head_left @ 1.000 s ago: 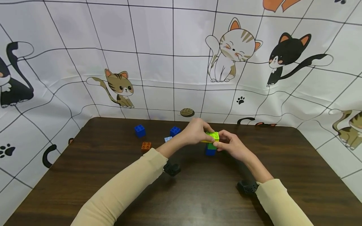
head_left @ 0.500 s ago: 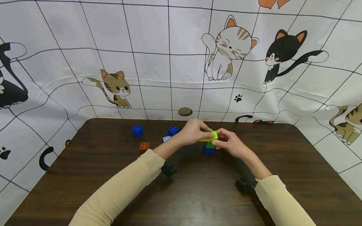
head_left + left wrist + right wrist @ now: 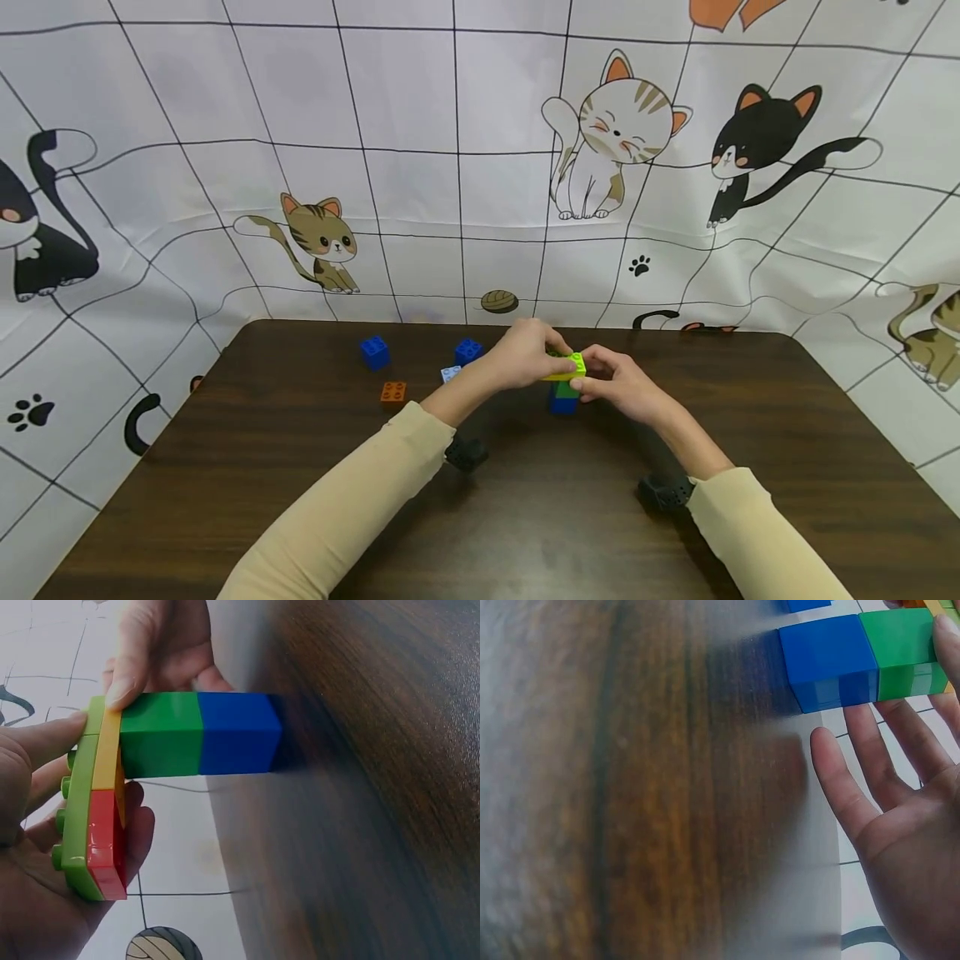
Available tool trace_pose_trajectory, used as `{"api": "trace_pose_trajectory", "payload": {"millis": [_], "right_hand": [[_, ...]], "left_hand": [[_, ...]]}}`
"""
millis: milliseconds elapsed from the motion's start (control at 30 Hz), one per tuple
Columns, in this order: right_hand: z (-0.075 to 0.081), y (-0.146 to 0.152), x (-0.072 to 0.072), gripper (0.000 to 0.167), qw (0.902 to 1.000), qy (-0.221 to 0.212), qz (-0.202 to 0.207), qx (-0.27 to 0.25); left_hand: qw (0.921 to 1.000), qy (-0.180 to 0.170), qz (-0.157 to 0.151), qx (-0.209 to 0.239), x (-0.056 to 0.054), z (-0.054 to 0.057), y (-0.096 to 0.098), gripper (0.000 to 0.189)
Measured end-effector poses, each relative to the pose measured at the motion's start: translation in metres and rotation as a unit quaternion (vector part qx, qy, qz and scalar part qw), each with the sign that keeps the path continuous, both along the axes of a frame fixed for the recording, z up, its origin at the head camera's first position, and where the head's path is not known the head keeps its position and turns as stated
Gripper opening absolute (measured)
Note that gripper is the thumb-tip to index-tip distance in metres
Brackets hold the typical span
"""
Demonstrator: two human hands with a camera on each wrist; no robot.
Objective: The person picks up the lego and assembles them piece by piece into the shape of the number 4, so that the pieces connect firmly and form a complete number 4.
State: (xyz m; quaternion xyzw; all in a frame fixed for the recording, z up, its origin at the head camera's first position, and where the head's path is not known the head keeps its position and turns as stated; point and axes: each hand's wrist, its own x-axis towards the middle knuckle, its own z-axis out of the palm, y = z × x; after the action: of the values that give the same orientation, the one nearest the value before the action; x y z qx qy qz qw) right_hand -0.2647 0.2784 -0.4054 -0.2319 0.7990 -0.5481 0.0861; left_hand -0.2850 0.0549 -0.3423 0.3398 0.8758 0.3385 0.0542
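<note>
A small tower of toy bricks stands on the table, with a blue brick at the bottom and a green brick above it. On top, a yellow brick and a red brick sit side by side under a long lime green brick; the red end overhangs. My left hand holds the lime green brick, its fingers curled around the overhanging end. My right hand grips the tower's upper right, thumb on the yellow brick's edge; its lower fingers spread behind the tower in the right wrist view.
Left of the tower lie a blue brick, another blue brick, a light blue brick partly behind the left arm, and an orange brick. A cat-printed white sheet hangs behind the dark wooden table.
The head view has shifted slightly. Both hands stay at the tower in nearly the same pose, and the loose bricks have not moved on the table.
</note>
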Motion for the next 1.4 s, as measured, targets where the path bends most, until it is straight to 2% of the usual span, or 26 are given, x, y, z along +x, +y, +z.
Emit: {"api": "trace_pose_trajectory", "payload": {"millis": [167, 267, 367, 600, 833, 1033, 1167, 1400], "right_hand": [[0.0, -0.001, 0.001, 0.028, 1.0, -0.004, -0.002, -0.001], [0.0, -0.003, 0.001, 0.029, 1.0, -0.004, -0.004, 0.005], [0.0, -0.003, 0.001, 0.03, 0.9999, -0.001, -0.012, 0.011], [0.0, -0.003, 0.003, 0.03, 0.9993, -0.007, -0.029, 0.02], [0.001, -0.005, 0.003, 0.031, 0.9991, -0.011, -0.034, 0.024], [0.0, -0.007, 0.003, 0.032, 0.9991, -0.015, -0.034, 0.019], [-0.002, -0.008, 0.003, 0.032, 0.9993, -0.013, -0.031, 0.015], [-0.002, -0.006, 0.005, 0.03, 0.9994, -0.007, -0.031, 0.009]], "left_hand": [[0.9982, 0.037, -0.023, -0.042, 0.0, 0.003, -0.005, 0.029], [0.9955, 0.059, -0.036, -0.065, -0.001, 0.004, -0.015, 0.033], [0.9955, 0.065, -0.032, -0.06, 0.0, 0.005, -0.031, 0.037], [0.9975, 0.071, 0.002, -0.008, 0.007, 0.009, -0.089, 0.037], [0.9971, 0.052, 0.036, 0.043, 0.017, 0.009, -0.143, 0.033], [0.9949, 0.056, 0.065, 0.053, 0.021, 0.002, -0.177, 0.032], [0.9918, 0.055, 0.105, 0.05, 0.021, -0.003, -0.202, 0.035], [0.983, 0.06, 0.17, 0.037, 0.011, -0.015, -0.244, 0.038]]}}
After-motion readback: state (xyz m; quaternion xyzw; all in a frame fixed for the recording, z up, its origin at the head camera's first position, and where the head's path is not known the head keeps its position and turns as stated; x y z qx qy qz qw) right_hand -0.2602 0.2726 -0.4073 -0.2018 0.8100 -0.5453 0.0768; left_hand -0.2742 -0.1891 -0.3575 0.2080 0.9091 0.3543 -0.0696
